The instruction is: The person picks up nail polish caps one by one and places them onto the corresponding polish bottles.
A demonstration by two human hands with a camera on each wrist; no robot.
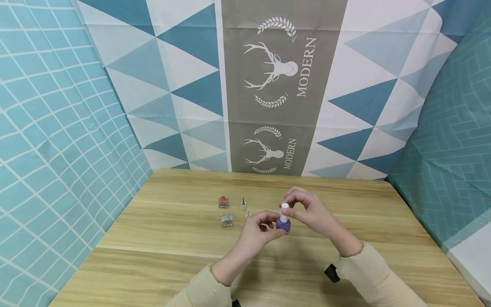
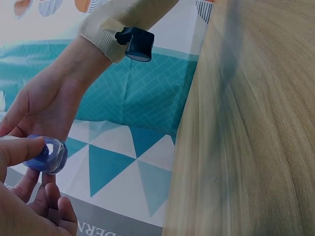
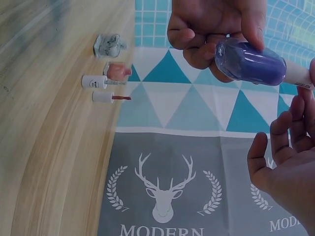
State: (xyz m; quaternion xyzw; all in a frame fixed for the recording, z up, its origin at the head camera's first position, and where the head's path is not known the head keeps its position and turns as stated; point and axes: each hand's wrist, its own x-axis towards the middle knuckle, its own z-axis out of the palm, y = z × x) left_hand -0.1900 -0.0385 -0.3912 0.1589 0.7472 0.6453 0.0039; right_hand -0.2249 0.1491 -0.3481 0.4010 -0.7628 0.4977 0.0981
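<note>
Our left hand grips the purple bottle; our right hand pinches its white cap. Left of our fingers stand a pink bottle, a silvery bottle and two brush caps; rightward, the table stretches wide to its edge.

Booth-like place, room type unclear: wood-grain surface, creased deer-print backdrop behind, grid-print sheet left, herringbone-print sheet right.
</note>
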